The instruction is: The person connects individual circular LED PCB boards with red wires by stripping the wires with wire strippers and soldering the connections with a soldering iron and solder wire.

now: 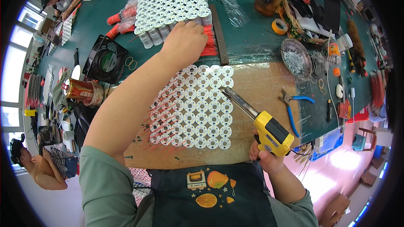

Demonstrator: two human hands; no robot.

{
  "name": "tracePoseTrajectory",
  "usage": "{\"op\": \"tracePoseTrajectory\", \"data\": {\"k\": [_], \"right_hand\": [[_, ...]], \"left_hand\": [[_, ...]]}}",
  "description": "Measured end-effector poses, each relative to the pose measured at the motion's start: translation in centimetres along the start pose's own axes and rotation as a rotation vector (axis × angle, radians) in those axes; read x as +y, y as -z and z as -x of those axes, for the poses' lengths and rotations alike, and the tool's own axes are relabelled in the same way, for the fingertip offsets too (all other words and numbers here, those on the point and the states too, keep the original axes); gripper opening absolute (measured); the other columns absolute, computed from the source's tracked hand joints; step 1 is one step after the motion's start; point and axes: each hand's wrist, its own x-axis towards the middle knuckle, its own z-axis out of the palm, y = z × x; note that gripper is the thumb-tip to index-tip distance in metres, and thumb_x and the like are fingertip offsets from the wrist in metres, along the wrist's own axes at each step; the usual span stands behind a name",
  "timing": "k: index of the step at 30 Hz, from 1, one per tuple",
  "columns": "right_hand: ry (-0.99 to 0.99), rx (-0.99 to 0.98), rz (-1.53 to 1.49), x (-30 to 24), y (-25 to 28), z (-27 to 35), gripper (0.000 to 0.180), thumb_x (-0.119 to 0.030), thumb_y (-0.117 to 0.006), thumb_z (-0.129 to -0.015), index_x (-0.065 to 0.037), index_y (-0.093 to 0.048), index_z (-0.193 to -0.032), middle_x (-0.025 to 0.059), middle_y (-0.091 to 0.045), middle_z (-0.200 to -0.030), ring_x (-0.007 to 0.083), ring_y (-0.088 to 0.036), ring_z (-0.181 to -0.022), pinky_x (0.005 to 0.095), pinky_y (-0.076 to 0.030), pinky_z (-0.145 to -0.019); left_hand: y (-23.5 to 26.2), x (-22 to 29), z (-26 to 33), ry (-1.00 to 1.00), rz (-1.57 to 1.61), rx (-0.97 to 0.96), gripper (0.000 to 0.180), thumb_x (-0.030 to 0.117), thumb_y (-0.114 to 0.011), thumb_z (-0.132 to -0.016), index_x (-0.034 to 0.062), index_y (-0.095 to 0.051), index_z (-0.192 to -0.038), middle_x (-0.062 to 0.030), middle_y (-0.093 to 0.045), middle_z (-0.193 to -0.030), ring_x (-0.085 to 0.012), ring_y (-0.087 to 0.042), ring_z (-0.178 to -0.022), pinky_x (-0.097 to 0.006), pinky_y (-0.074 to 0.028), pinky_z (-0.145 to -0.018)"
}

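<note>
My left hand reaches forward to a bundle of red wires beside stacks of round white LED boards. Its fingers are curled, with the tips hidden, so what they grip does not show. In my right hand is a yellow and black soldering gun, held by its handle. The gun's metal tip points up and left, over the right edge of a panel of round white LED boards. Thin red wires lie across the left columns of this panel, which rests on a brown board.
Blue-handled cutters and a metal dish of silvery bits lie to the right. A dark metal bar borders the wire bundle. At left stand a black fan and a red can. Two other people sit along the left.
</note>
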Motion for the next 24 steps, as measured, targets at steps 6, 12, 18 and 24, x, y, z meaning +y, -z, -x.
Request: {"op": "tracePoseTrajectory", "data": {"k": [6, 12, 18, 24], "right_hand": [[0.064, -0.083, -0.041, -0.1, 0.0, -0.2, 0.057, -0.023, -0.071, -0.090, 0.000, -0.041, -0.132, 0.0034, -0.052, -0.076, 0.0124, -0.048, -0.066, 0.0275, -0.043, -0.060], [0.066, -0.086, -0.026, 0.2, 0.4, -0.2, 0.055, -0.022, -0.070, -0.091, -0.001, -0.042, -0.133, 0.0040, -0.052, -0.077, 0.0127, -0.049, -0.066, 0.0280, -0.044, -0.059], [0.008, 0.039, -0.013, -0.1, -0.2, -0.1, 0.081, -0.036, -0.082, -0.079, 0.000, -0.042, -0.140, 0.0041, -0.052, -0.072, 0.0161, -0.051, -0.062, 0.0311, -0.043, -0.059], [0.022, 0.024, 0.000, 0.1, -0.1, -0.1, 0.080, -0.037, -0.082, -0.079, 0.001, -0.043, -0.139, 0.0042, -0.052, -0.071, 0.0160, -0.051, -0.061, 0.0311, -0.043, -0.058]], "left_hand": [[0.4, -0.1, 0.4, 0.036, 0.062, 0.052, 0.008, 0.016, -0.063, -0.081, 0.0084, -0.066, -0.079, -0.0056, -0.063, -0.086, -0.0234, -0.060, -0.092, -0.038, -0.046, -0.082], [0.8, -0.1, 0.5, 0.124, 0.136, 0.002, 0.010, 0.016, -0.062, -0.084, 0.0072, -0.065, -0.087, -0.0128, -0.067, -0.084, -0.0294, -0.064, -0.084, -0.043, -0.048, -0.081], [3.0, -1.1, 0.9, 0.193, 0.509, -0.196, 0.015, 0.016, -0.059, -0.087, 0.0032, -0.065, -0.093, -0.0186, -0.066, -0.084, -0.0378, -0.065, -0.085, -0.048, -0.050, -0.076], [3.3, -3.5, 3.5, 0.088, 0.284, -0.587, 0.014, 0.012, -0.057, -0.086, 0.0028, -0.067, -0.090, -0.0188, -0.067, -0.082, -0.0381, -0.066, -0.083, -0.048, -0.050, -0.074]]}}
